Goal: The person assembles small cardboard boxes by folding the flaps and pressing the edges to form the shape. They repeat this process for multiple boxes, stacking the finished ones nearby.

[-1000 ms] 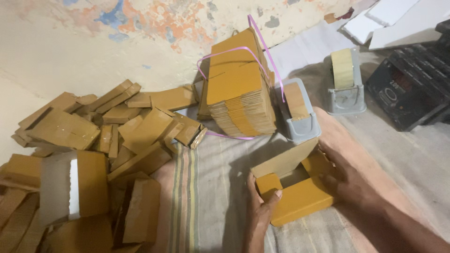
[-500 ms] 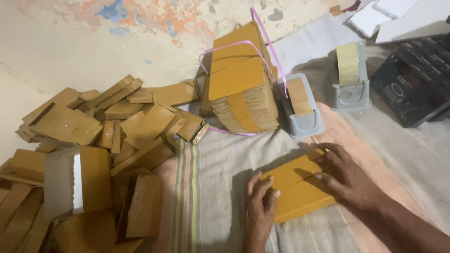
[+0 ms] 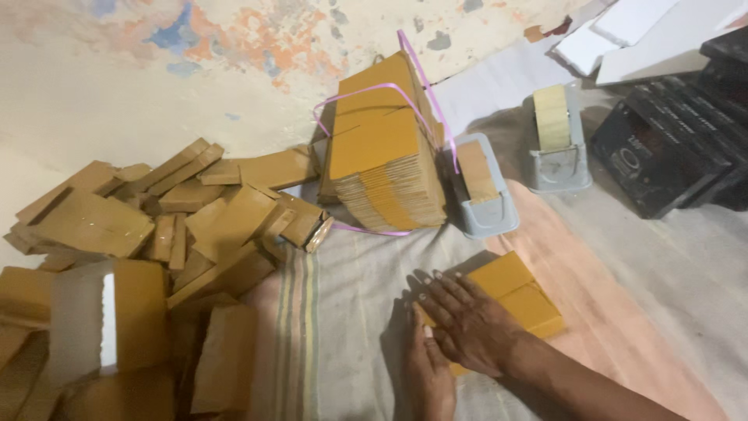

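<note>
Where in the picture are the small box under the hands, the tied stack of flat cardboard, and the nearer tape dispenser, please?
small box (image 3: 523, 295): head view, bare top face.
tied stack of flat cardboard (image 3: 382, 144): head view, top sheet.
nearer tape dispenser (image 3: 481, 187): head view, tape roll.

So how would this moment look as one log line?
right hand: flat on small brown box | left hand: at its near edge | box: closed, on cloth

Wall (image 3: 234, 47) plaster cream, paint flaking in orange and blue patches. Floor covered by striped grey cloth (image 3: 343, 312). Lighting dim, even.
</note>
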### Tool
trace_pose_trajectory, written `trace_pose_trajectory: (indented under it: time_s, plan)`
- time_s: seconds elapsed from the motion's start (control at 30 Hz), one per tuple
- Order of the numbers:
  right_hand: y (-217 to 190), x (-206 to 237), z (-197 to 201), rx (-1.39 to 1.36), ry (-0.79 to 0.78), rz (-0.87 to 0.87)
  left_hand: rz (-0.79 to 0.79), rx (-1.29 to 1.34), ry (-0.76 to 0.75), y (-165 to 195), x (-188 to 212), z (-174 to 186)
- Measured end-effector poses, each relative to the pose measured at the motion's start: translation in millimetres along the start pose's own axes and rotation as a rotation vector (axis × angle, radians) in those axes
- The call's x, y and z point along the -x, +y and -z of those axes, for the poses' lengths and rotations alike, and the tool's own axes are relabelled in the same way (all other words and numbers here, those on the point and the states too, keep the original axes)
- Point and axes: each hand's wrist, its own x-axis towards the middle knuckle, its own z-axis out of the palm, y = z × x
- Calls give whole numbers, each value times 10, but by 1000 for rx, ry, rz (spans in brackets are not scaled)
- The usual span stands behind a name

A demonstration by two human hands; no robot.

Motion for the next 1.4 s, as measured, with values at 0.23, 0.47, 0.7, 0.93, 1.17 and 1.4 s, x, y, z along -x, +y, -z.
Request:
trace_pose_trajectory:
  time_s: [0.23, 0.47, 0.7, 0.93, 1.17, 1.4]
  plan:
    - [423, 97, 144, 11, -41, -267, -13, -285, -47, 105, -78, 79]
    - [493, 255, 185, 47, 6, -420, 16, -654, -241, 674, -520, 16]
    - [380, 173, 396, 195, -56, -404, 107, -598, -294, 818, -608, -201]
    - [334, 285, 357, 178, -84, -425, 202, -672, -468, 676, -571, -228]
    - [484, 231, 300, 60, -45, -417, 179, -625, -385, 507, -565, -248]
    - [407, 245, 360, 223, -205, -308, 247, -668, -468, 555, -655, -202]
